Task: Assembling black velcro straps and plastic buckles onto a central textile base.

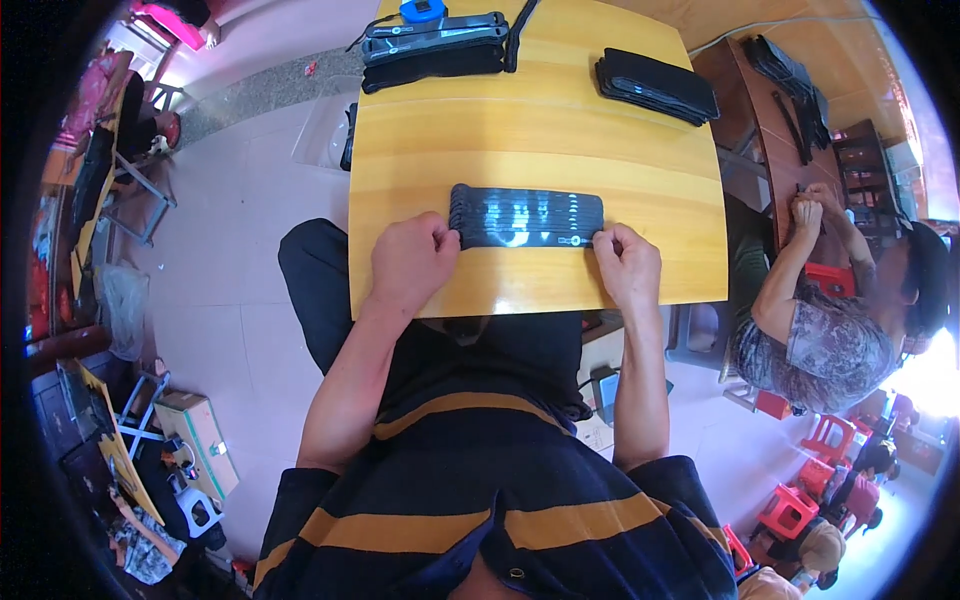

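Note:
A dark, shiny stack of flat black strips (528, 216) lies crosswise on the wooden table in front of me. Rounded, layered folds run down its left end, and pale marks show near its right end. My left hand (413, 260) is closed with the fingers curled in at the near left corner of the stack. At the near right corner, my right hand (629, 264) pinches the edge between thumb and fingers. Both forearms reach up from below. The fingertips under the strips are partly hidden.
A pile of black strips (657, 85) sits at the table's far right. At the far left are more strips (433, 62) and a blue round item (422, 10). To the right, a person (820, 340) works at a brown table (790, 130). Red stools (790, 511) stand beyond.

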Motion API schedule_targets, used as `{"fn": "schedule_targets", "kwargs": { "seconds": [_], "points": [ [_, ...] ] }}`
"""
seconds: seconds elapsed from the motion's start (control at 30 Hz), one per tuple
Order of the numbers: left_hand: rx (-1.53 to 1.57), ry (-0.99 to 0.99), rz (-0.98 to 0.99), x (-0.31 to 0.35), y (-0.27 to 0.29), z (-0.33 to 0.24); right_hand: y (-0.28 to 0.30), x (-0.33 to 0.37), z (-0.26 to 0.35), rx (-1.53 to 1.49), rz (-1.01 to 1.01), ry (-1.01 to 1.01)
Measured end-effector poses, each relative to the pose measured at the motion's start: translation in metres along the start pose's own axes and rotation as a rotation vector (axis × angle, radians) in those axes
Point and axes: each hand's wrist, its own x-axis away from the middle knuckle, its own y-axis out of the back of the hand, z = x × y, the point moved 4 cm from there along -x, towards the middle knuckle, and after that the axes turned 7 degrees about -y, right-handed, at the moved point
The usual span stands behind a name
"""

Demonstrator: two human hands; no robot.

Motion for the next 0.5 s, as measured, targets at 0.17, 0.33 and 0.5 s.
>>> {"fn": "schedule_targets", "kwargs": {
  "seconds": [0.17,0.33,0.5],
  "points": [
    [-0.019,-0.02,-0.004,0.0001,-0.0013,0.0016,-0.0029,0.0003,-0.0054,-0.065,-0.012,0.004],
    [-0.032,-0.023,0.0,-0.0004,-0.0017,0.0023,-0.0035,0.0005,-0.0072,-0.051,0.001,0.009],
    [-0.016,-0.02,0.0,-0.0003,-0.001,0.0026,-0.0017,0.0023,-0.0035,-0.066,-0.002,0.025]
  ]
}}
